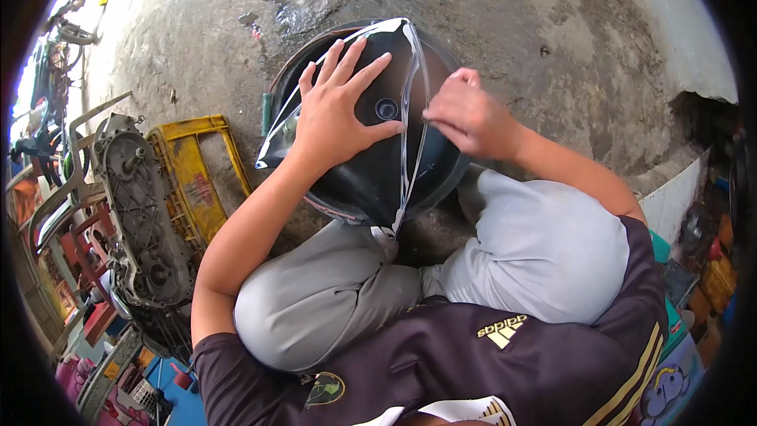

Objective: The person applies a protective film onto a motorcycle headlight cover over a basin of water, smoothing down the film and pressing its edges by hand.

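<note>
A dark triangular panel (367,170) with shiny white and clear edging lies across a round black basin (445,166) on the floor. My left hand (339,102) rests flat on the panel with its fingers spread, the thumb near the right-hand edging strip (406,142). Between that thumb and the strip's upper part is a small round fitting (386,109) in the panel. My right hand (471,114) is at the right side of the basin, beside the edging, with its fingers curled together. It is slightly blurred, and whatever its fingertips hold is too small to make out.
On the left stand a yellow plastic crate (197,181) and a grey metal engine casing (142,213), with metal frames and clutter beyond. Concrete floor (552,55) surrounds the basin. A low white wall piece (676,201) and more clutter are at the right.
</note>
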`<state>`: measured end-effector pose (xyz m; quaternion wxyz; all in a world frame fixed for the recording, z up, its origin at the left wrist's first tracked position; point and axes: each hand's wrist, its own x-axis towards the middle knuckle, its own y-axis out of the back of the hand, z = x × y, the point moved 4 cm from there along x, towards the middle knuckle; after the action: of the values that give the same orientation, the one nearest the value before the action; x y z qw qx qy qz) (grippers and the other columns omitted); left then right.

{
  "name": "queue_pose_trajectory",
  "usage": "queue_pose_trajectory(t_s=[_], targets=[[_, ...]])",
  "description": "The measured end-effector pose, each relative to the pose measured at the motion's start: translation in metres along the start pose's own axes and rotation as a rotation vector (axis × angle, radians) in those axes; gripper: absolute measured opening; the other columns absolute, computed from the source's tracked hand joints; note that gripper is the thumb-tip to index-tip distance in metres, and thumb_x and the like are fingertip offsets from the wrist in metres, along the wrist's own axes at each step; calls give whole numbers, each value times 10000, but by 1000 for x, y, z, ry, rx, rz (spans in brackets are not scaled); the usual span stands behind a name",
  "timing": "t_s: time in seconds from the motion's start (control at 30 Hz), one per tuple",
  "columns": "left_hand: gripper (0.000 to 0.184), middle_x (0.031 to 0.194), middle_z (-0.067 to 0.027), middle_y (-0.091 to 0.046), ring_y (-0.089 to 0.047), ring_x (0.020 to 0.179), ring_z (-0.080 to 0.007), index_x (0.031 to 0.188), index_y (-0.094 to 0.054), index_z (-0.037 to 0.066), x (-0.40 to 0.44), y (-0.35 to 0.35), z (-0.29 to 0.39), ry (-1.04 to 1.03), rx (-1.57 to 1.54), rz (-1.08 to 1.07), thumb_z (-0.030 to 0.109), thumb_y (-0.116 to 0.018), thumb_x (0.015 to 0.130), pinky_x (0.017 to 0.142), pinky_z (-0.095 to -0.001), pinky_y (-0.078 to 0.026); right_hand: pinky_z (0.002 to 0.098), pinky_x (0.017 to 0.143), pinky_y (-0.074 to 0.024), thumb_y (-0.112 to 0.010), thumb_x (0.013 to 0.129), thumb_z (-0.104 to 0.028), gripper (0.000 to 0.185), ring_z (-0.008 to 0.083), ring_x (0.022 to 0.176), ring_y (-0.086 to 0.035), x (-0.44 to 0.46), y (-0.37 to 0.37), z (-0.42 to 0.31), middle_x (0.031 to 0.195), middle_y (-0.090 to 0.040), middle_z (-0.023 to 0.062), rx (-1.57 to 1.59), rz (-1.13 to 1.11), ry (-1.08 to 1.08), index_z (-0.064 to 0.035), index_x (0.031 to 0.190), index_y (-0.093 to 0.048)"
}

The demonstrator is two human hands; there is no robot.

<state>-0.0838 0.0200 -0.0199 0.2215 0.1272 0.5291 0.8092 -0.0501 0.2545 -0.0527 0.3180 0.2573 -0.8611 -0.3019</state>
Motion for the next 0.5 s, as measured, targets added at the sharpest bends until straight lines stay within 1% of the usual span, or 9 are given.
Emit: queue_pose_trajectory(t_s=[0.03, 0.13, 0.17, 0.23, 0.37, 0.43, 0.5], targets=[[976, 1709, -135, -445, -317, 1619, -399, 1574, -596, 271, 0, 0, 0, 3, -5, -6, 546, -940, 703, 1284, -618, -213, 443, 1035, -416, -797, 902, -87, 121, 243, 984, -662, 1, 0, 0, 951, -684, 46, 3, 4, 0, -91, 1006, -735], [975, 1708, -132, -448, -319, 1620, -395, 1574, -596, 275, 0, 1, 1, -2, 7, -3, 549, -939, 703, 1284, -610, -217, 450, 1040, -414, -803, 892, -76, 138, 246, 984, -661, 0, 5, 13, 941, -692, 47, 40, 7, -117, -88, 1013, -737], [975, 1708, -132, -448, -319, 1620, -395, 1574, -596, 275, 0, 1, 0, -2, 5, -2, 549, -939, 703, 1284, -610, -217, 450, 1040, -414, -803, 892, -76, 138, 246, 984, -661, -2, 3, 10, 941, -692, 47, 39, 5, -117, -88, 1013, -737], [974, 1708, -126, -449, -322, 1619, -387, 1573, -598, 275, 0, 1, -1, -11, 4, 5, 553, -938, 703, 1285, -604, -220, 455, 1054, -413, -803, 888, -70, 146, 249, 983, -660, -3, -3, 0, 943, -691, 44, 65, -2, -44, -90, 1017, -738], [972, 1708, -121, -449, -323, 1619, -382, 1569, -601, 278, 0, 1, -1, -12, 4, 9, 559, -936, 701, 1286, -602, -221, 457, 1062, -416, -795, 897, -67, 138, 254, 977, -660, 0, 3, 11, 938, -684, 42, 50, 24, -105, -89, 1020, -737], [970, 1708, -119, -449, -323, 1618, -383, 1567, -604, 285, -1, 1, -1, -1, 4, -3, 555, -937, 697, 1288, -601, -219, 427, 1016, -419, -774, 875, 22, 189, 251, 920, -648, 1, 4, 7, 935, -672, 47, 84, 31, -58, -75, 1029, -723], [969, 1708, -118, -451, -323, 1619, -382, 1566, -605, 287, 0, 1, -1, -2, 0, 3, 557, -937, 696, 1288, -603, -219, 424, 1010, -413, -772, 875, 28, 196, 251, 923, -643, 0, 2, 3, 934, -667, 49, 100, 2, -56, -77, 1032, -717]])
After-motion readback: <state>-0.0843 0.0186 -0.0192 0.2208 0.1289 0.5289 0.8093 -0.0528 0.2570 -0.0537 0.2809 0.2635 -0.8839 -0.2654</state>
